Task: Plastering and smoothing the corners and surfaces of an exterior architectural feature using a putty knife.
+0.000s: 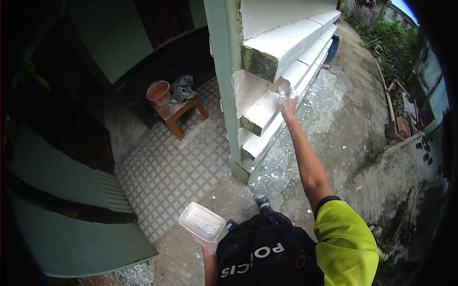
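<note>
Nearest to the camera, at the lower edge, the left hand (206,245) holds a white rectangular tray (202,221) from below. Its grip is closed on the underside of the tray, and the fingers are mostly hidden beneath it. The tray is smeared inside with white paste, and it hangs level above the rough concrete ground (343,119), beside the person's dark trousers.

Further away, the right arm in a yellow-green sleeve (346,238) stretches up and forward. The right hand (287,98) is coated with white material and lies pressed against the white stepped moulding (276,102) at the base of the wall. I cannot tell if this hand is closed around a small tool or is only flat on the surface.

The moulding steps have their long axis running away from the person, toward the upper right. The right hand is the one at the moulding; the tray is well apart from it, low and to the left.

Beyond, on the tiled porch floor (167,171), a small wooden stool (179,112) carries an orange pot (159,92) and a grey crumpled bag (182,88).
</note>
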Demonstrator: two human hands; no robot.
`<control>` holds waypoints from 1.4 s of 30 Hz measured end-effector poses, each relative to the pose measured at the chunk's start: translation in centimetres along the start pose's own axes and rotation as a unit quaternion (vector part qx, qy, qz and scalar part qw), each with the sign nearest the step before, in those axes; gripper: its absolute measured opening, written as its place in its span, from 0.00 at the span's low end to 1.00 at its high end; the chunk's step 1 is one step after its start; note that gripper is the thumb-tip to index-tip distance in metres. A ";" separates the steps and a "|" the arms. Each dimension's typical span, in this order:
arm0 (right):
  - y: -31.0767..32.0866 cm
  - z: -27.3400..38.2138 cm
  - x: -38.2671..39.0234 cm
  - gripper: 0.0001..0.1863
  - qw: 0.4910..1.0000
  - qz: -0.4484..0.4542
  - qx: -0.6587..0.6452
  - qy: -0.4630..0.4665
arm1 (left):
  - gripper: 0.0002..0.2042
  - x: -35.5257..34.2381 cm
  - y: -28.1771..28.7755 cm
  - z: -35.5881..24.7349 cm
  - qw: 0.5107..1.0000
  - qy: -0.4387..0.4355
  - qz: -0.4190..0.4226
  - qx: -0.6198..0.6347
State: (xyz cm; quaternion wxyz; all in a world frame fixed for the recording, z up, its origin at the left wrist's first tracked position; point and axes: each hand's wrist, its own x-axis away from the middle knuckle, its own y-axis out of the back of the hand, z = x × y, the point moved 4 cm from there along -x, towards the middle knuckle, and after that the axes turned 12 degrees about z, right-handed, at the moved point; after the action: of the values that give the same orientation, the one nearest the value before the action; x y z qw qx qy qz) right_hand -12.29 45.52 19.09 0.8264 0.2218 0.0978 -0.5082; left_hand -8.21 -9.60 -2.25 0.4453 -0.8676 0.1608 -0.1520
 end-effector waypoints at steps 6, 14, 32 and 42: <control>-2.4 3.9 7.3 0.17 0.995 0.057 -0.016 0.085 | 0.33 -0.5 -0.8 0.5 1.000 -0.012 0.005 -0.001; -1.0 5.2 0.4 0.23 0.969 -0.079 0.111 0.206 | 0.34 -2.5 -3.5 1.5 0.999 0.016 0.030 -0.018; -8.0 9.1 10.0 0.26 0.960 0.000 0.153 0.236 | 0.34 -2.8 -2.7 1.1 0.997 -0.009 0.012 0.074; -5.6 11.9 11.2 0.19 0.968 0.029 0.080 0.234 | 0.35 -2.5 -0.3 0.1 0.999 0.004 0.051 0.012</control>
State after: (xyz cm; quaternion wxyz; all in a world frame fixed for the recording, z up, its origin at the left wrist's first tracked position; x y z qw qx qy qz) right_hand -12.79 28.90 23.82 0.7747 0.4027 0.2414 -0.4236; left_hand -10.39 -8.33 -2.36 0.4619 -0.8525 0.2047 -0.1343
